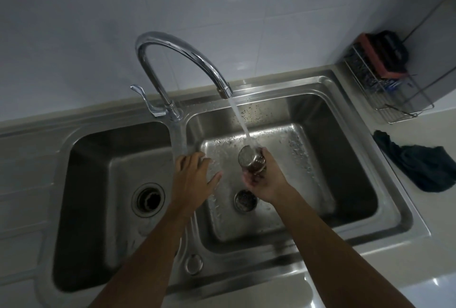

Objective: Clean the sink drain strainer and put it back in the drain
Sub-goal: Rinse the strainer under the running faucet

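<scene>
My right hand point(265, 179) grips a round metal drain strainer point(250, 161), tilted on its side over the right basin. Water runs from the faucet spout point(224, 91) straight onto the strainer. Below that hand, on the right basin floor, sits a second strainer point(245, 200) in the drain. My left hand point(195, 179) hovers with fingers spread over the divider between the basins, holding nothing. The left basin's drain point(148, 199) is an open dark hole with no strainer in it.
The steel double sink point(385, 194) is set in a pale countertop. The faucet lever point(142, 98) stands behind the divider. A wire rack point(385, 90) with sponges is at the back right. A dark cloth point(424, 167) lies on the counter right of the sink.
</scene>
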The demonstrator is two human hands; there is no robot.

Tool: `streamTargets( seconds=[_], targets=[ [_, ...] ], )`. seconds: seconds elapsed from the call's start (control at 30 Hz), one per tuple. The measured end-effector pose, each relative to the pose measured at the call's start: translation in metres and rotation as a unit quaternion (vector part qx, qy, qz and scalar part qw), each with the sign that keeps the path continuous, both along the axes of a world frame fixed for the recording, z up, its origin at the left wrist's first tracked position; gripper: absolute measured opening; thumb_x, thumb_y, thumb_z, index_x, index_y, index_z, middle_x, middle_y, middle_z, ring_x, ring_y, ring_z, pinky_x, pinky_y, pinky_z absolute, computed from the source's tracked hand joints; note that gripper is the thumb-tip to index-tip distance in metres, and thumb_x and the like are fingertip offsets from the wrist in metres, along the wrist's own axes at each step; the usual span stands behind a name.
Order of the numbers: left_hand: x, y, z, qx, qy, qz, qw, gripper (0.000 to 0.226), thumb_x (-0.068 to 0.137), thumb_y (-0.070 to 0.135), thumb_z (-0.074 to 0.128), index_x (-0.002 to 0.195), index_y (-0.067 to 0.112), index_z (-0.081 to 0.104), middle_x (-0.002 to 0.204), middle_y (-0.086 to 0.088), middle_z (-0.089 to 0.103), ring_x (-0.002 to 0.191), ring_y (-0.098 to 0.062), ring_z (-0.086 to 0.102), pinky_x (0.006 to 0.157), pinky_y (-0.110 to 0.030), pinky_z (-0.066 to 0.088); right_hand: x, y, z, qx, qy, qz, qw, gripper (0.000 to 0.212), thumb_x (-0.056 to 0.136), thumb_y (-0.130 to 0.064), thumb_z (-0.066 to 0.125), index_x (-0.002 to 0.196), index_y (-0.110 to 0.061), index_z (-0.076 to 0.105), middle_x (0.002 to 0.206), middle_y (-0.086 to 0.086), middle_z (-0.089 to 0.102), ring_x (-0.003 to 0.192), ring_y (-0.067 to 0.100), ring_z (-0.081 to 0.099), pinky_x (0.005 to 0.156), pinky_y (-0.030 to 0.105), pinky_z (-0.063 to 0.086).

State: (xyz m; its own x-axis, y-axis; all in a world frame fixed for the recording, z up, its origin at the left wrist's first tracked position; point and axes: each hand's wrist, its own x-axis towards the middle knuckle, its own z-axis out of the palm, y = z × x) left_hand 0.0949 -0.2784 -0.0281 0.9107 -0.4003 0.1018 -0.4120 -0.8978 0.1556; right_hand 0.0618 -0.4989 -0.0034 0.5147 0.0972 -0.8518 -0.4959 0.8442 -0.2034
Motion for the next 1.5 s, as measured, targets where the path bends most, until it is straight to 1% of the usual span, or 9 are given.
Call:
streamTargets(
  seconds=[0.1, 0.4, 0.63, 0.73, 0.8, 0.87, 1.0, 1.33, 1.5],
  targets=[
    [0.000, 0.000, -0.001, -0.007, -0.010, 0.001, 1.000, 0.052, 0.094, 0.064, 0.056, 0.122, 0.022, 0.069, 0.126, -0.001, 0.060, 0.115, -0.023, 0.058, 0.110, -0.040, 0.031, 0.003, 0.005, -0.001, 0.078, 0.008, -0.082, 0.994, 0.077, 0.081, -0.053, 0.078, 0.126, 0.005, 0.056, 0.124, 0.023, 0.059, 0.095, 0.025, 0.064, 0.063, 0.036, 0.061],
    [-0.001, 0.000, -0.002, -0.016, -0.021, 0.006, 1.000, 0.046, 0.093, 0.059, 0.061, 0.119, 0.022, 0.071, 0.126, -0.002, 0.061, 0.115, -0.022, 0.056, 0.109, -0.041, 0.034, 0.007, 0.001, -0.003, 0.071, -0.008, -0.145, 0.987, 0.066, 0.085, -0.043, 0.077, 0.129, 0.002, 0.058, 0.132, 0.020, 0.057, 0.114, 0.026, 0.061, 0.082, 0.033, 0.060],
    [-0.001, 0.000, -0.001, -0.032, -0.039, 0.013, 0.999, 0.042, 0.092, 0.056, 0.066, 0.114, 0.021, 0.073, 0.122, -0.003, 0.062, 0.112, -0.020, 0.049, 0.104, -0.043, 0.042, -0.002, 0.001, -0.003, 0.041, -0.011, -0.085, 0.995, 0.062, 0.087, -0.042, 0.075, 0.128, 0.002, 0.060, 0.126, 0.020, 0.061, 0.099, 0.026, 0.064, 0.078, 0.029, 0.059],
    [-0.001, 0.001, -0.003, -0.028, -0.035, 0.008, 0.999, 0.041, 0.094, 0.057, 0.063, 0.113, 0.022, 0.073, 0.122, -0.003, 0.062, 0.110, -0.022, 0.058, 0.107, -0.042, 0.037, 0.008, 0.002, -0.006, -0.126, -0.014, -0.035, 0.991, 0.053, 0.081, -0.043, 0.081, 0.111, -0.002, 0.068, 0.107, 0.017, 0.070, 0.089, 0.024, 0.068, 0.078, 0.034, 0.060],
    [0.000, 0.000, -0.002, -0.028, -0.032, 0.009, 0.999, 0.041, 0.094, 0.057, 0.063, 0.113, 0.023, 0.073, 0.122, -0.002, 0.062, 0.110, -0.022, 0.059, 0.108, -0.041, 0.035, 0.008, 0.007, -0.009, -0.402, -0.021, 0.117, 0.908, 0.057, 0.074, -0.056, 0.080, 0.103, -0.009, 0.068, 0.097, 0.009, 0.071, 0.085, 0.021, 0.069, 0.072, 0.037, 0.059],
    [0.000, 0.000, -0.002, -0.028, -0.031, 0.007, 0.999, 0.041, 0.094, 0.057, 0.063, 0.113, 0.022, 0.074, 0.122, -0.002, 0.063, 0.110, -0.021, 0.060, 0.108, -0.040, 0.034, 0.001, 0.009, -0.013, -0.637, -0.056, 0.235, 0.732, 0.070, 0.068, -0.062, 0.077, 0.117, -0.016, 0.060, 0.109, 0.000, 0.064, 0.095, 0.017, 0.066, 0.079, 0.037, 0.057],
    [0.000, 0.000, -0.002, -0.018, -0.025, 0.006, 0.999, 0.043, 0.094, 0.059, 0.060, 0.115, 0.023, 0.074, 0.123, -0.001, 0.062, 0.111, -0.021, 0.060, 0.109, -0.039, 0.031, -0.014, 0.008, -0.023, -0.756, -0.140, 0.302, 0.563, 0.083, 0.064, -0.050, 0.084, 0.131, -0.022, 0.044, 0.122, -0.001, 0.052, 0.106, 0.018, 0.056, 0.084, 0.037, 0.054],
    [0.001, -0.001, -0.001, -0.022, -0.023, 0.006, 0.999, 0.040, 0.094, 0.056, 0.063, 0.113, 0.022, 0.074, 0.121, -0.003, 0.063, 0.109, -0.022, 0.062, 0.108, -0.042, 0.034, -0.007, -0.011, -0.024, -0.790, -0.174, 0.340, 0.480, 0.082, 0.067, -0.047, 0.083, 0.134, -0.018, 0.044, 0.122, 0.003, 0.051, 0.109, 0.024, 0.054, 0.076, 0.039, 0.055],
    [0.000, -0.001, -0.001, -0.022, -0.026, 0.006, 0.999, 0.039, 0.093, 0.055, 0.066, 0.111, 0.021, 0.075, 0.120, -0.003, 0.064, 0.107, -0.024, 0.063, 0.108, -0.041, 0.033, -0.022, -0.037, -0.036, -0.741, -0.090, 0.396, 0.534, 0.087, 0.070, -0.059, 0.079, 0.137, -0.015, 0.045, 0.129, 0.007, 0.048, 0.114, 0.027, 0.054, 0.085, 0.040, 0.052]
  ],
)
